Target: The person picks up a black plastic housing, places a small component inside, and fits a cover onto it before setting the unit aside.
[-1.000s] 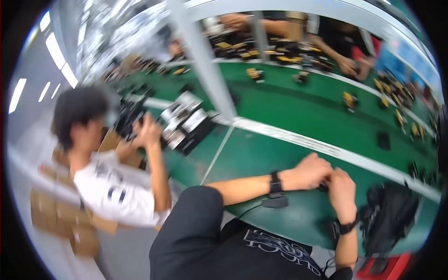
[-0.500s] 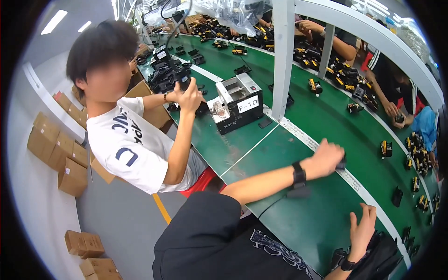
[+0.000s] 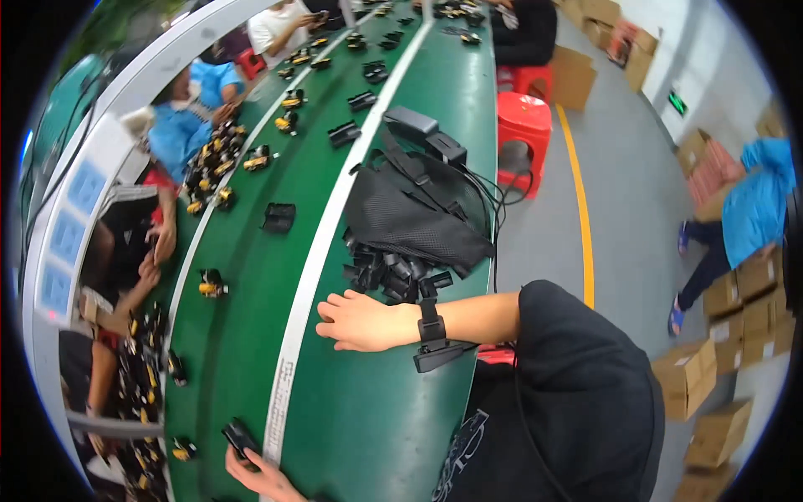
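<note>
At the lower edge my left hand [image 3: 261,481] grips a small black plastic part [image 3: 240,437] beside the white strip. My right hand [image 3: 364,323], palm down with its fingers apart, holds nothing that shows. It hovers over or rests on the green table, just nearer than a heap of black plastic parts [image 3: 393,269]; whether it touches the surface I cannot tell. A black wristband [image 3: 432,328] with a flat black device circles that wrist. Behind the heap lies a black mesh bag [image 3: 410,205].
Yellow-and-black assemblies [image 3: 212,283] and a loose black part [image 3: 278,217] lie on the green belt [image 3: 251,335] beyond the white strip [image 3: 322,243]. Co-workers sit along the far side. Cables hang by the table edge near a red stool [image 3: 524,134]. Cartons [image 3: 686,376] stand right.
My view has swung to the right, away from the co-worker in white and the boxed device. My left hand still holds a black part. My right hand stays open, nearer the heap.
</note>
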A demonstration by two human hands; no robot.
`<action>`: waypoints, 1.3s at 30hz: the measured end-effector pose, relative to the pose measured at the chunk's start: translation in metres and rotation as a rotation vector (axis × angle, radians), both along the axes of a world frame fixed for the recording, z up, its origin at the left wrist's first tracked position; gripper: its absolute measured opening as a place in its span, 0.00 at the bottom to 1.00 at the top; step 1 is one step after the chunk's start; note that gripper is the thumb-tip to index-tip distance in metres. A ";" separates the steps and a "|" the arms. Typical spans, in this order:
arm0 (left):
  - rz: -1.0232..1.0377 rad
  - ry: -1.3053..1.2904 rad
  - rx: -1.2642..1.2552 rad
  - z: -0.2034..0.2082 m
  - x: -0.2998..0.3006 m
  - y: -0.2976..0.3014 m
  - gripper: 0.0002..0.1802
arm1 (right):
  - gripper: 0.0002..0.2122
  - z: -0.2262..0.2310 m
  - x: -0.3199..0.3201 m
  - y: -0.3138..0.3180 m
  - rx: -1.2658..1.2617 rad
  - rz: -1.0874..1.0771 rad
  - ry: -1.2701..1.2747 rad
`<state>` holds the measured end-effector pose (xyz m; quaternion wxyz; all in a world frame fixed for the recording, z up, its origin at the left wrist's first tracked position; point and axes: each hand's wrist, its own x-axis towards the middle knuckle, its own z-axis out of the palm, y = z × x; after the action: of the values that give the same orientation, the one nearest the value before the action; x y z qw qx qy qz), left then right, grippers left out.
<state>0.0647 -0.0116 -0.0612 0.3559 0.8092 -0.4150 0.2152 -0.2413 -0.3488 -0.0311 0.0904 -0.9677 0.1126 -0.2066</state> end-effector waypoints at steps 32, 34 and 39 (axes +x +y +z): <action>-0.073 0.422 0.052 0.003 -0.007 0.002 0.13 | 0.22 -0.006 -0.009 0.001 0.018 -0.108 -0.015; -0.096 0.409 0.032 -0.002 0.009 -0.003 0.13 | 0.22 -0.006 -0.007 -0.001 0.009 -0.101 -0.015; -0.764 -0.505 -0.283 0.001 0.034 -0.029 0.13 | 0.23 -0.010 -0.005 -0.002 0.032 -0.097 0.003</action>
<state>0.0983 -0.0402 -0.0599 0.4045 0.4647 -0.7228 0.3130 -0.2465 -0.3512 -0.0412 0.0957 -0.9599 0.1626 -0.2073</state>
